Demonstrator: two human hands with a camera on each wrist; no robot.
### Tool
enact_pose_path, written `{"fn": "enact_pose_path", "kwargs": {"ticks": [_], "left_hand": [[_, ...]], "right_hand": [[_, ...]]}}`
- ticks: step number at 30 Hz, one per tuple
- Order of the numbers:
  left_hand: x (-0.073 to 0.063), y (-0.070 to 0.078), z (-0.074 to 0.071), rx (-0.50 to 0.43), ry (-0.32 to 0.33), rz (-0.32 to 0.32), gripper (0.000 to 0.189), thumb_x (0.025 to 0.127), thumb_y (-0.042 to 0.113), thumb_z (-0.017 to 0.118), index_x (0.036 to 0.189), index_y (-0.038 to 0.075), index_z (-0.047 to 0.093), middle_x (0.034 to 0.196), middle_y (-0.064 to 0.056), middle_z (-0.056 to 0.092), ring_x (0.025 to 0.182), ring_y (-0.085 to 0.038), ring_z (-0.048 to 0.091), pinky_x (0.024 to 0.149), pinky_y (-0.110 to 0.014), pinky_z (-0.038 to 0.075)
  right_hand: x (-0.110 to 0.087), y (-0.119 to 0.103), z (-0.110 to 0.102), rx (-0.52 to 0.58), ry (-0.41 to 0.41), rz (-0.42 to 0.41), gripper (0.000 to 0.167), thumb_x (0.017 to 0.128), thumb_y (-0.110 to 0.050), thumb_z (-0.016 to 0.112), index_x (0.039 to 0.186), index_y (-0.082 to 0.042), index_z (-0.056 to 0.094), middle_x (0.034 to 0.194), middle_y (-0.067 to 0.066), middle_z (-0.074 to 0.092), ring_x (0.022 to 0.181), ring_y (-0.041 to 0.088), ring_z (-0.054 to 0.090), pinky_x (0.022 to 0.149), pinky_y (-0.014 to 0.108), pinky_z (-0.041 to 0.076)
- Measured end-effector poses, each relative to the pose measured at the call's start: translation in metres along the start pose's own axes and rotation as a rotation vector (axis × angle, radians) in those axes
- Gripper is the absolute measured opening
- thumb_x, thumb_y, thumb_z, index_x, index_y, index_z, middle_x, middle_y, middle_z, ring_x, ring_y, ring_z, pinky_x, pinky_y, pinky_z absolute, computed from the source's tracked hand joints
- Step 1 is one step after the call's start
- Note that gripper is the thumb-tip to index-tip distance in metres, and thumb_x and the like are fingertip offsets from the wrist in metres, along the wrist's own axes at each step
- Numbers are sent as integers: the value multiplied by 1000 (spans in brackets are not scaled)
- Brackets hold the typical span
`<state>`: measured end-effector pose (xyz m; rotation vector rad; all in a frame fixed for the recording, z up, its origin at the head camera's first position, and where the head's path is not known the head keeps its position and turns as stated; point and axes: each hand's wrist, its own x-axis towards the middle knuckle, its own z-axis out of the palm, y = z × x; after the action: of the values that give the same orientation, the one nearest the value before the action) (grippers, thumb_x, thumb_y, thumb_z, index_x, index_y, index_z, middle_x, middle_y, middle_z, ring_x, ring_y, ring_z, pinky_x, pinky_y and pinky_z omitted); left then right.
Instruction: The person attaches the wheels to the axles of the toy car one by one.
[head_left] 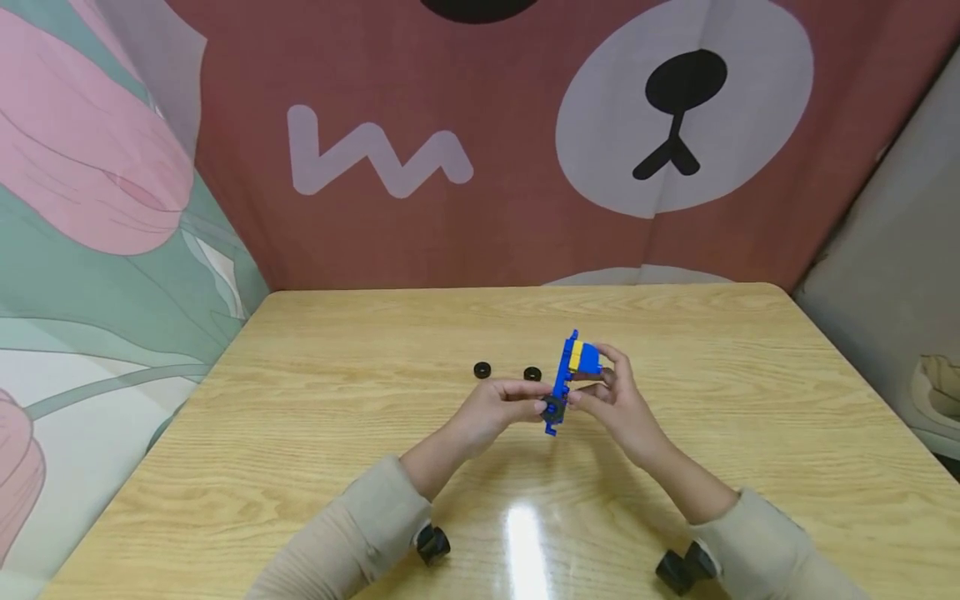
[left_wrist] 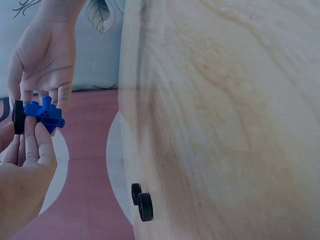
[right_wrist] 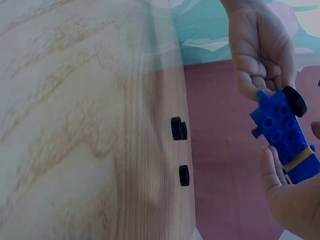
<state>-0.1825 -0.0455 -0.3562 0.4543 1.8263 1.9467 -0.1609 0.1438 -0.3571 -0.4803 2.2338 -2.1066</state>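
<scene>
A blue toy-brick car base point(head_left: 561, 379) with a yellow layer and a blue brick at its far end is held tilted above the table, between both hands. One black wheel point(left_wrist: 18, 117) is at its near end. My left hand point(head_left: 491, 412) pinches the base at that wheel, thumb against the tyre and fingertips at the blue bricks. From the other side, my right hand point(head_left: 626, 408) holds the base, fingers about the yellow and blue brick end. The studs of the base point(right_wrist: 280, 122) show in the right wrist view.
Behind the left hand, two loose black wheels lie on the wooden table point(head_left: 337, 350): one to the left point(head_left: 482, 369), the other just right of it point(head_left: 532, 374). A printed cloth point(head_left: 517, 233) hangs along the table's far edge. Dark wrist devices point(head_left: 432, 544) are at both cuffs.
</scene>
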Motion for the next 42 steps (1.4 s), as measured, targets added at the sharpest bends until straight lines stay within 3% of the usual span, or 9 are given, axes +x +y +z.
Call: {"fn": "enact_pose_path", "kwargs": {"ticks": [5,9,12,18,22,29,34,42], "left_hand": [[-1,-3,-3,33,-9,-1,27,83,1,54,109,-7,55,102,-17,59,87,-20,58,81,-34,44],[-3,-5,-3,37,-14,-17,26,83,1,54,108,-6,56,101,-16,59,87,-20,59,80,-32,45],[-3,-6,-3,37,-23,-28,26,83,0,54,108,-7,56,101,-16,59,86,-19,58,80,-32,45],[-3,-7,-5,47,-40,-49,25,84,0,52,108,-6,55,100,-16,59,86,-18,58,82,-36,43],[-3,-7,-7,51,-42,-51,25,84,1,53,107,-7,55,98,-15,60,83,-17,58,81,-34,45],[-3,-8,-12,52,-51,-29,27,83,-1,53,108,-11,51,95,-16,59,82,-19,58,79,-31,46],[0,-9,-19,95,-36,-39,28,83,0,52,109,-10,50,98,-19,57,83,-18,58,80,-33,45],[4,-10,-38,120,22,-51,30,83,0,53,110,-12,48,102,-25,52,86,-19,56,83,-38,42]], "right_hand": [[2,0,-2,26,37,-15,44,89,-7,45,125,1,20,104,27,37,84,25,55,78,36,46],[3,3,-4,40,67,-13,36,90,-10,44,118,5,27,99,21,43,84,28,54,77,35,47],[3,4,-7,43,84,5,34,90,-11,44,116,7,30,96,16,46,84,27,55,77,33,47],[4,7,-10,72,86,45,35,89,-10,46,114,9,32,97,25,46,82,26,57,75,32,47],[5,9,-10,70,90,53,36,90,-11,46,115,10,32,97,26,45,85,34,56,76,33,47],[27,96,-39,199,111,-1,42,85,-24,55,115,-1,38,98,26,47,82,33,58,73,38,47],[26,97,-44,187,129,47,47,83,-27,57,116,-1,36,100,28,45,82,34,57,73,38,47],[26,95,-45,199,121,78,43,84,-24,56,116,-1,37,102,27,44,83,34,57,73,38,47]]}}
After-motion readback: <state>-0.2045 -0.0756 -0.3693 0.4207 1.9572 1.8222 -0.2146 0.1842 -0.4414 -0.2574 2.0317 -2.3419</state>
